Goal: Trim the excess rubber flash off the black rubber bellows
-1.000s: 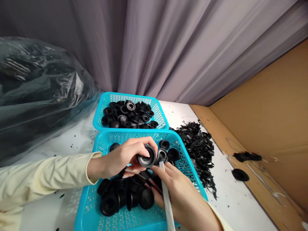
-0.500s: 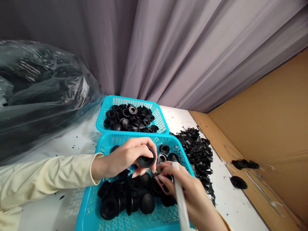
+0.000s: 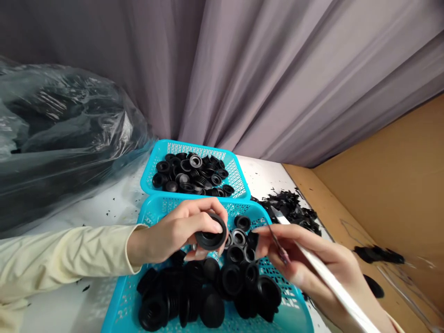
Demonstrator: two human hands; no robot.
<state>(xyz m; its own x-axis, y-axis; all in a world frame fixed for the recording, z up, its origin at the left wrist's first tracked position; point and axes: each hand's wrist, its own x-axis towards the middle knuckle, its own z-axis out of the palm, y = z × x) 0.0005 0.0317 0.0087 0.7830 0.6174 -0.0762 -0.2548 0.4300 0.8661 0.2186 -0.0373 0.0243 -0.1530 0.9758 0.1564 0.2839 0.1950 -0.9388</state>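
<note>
My left hand [image 3: 178, 233] is closed around a black rubber bellows boot [image 3: 208, 244], its round open end tilted up towards me. To the right, my right hand [image 3: 319, 254] grips a long white-handled tool [image 3: 324, 275] with a grey pointed tip. A small thin pinkish-brown piece [image 3: 282, 253] also sits between its thumb and fingers; its kind is unclear. Both hands are over the near blue basket [image 3: 118, 291], which holds several more black boots [image 3: 212, 309]. The hands are apart, and the tool does not touch the held boot.
Behind stands a second blue basket [image 3: 244, 182] full of black boots. Black rubber scraps [image 3: 287, 203] lie in a heap to the right, beside cardboard [image 3: 385, 152]. A clear plastic bag [image 3: 69, 143] bulges at the left, and a grey curtain [image 3: 256, 74] hangs behind.
My right hand has moved right and up, away from the boot, with the white-handled tool and pinkish piece still in it. My left hand keeps the boot nearly in place. The view has shifted slightly.
</note>
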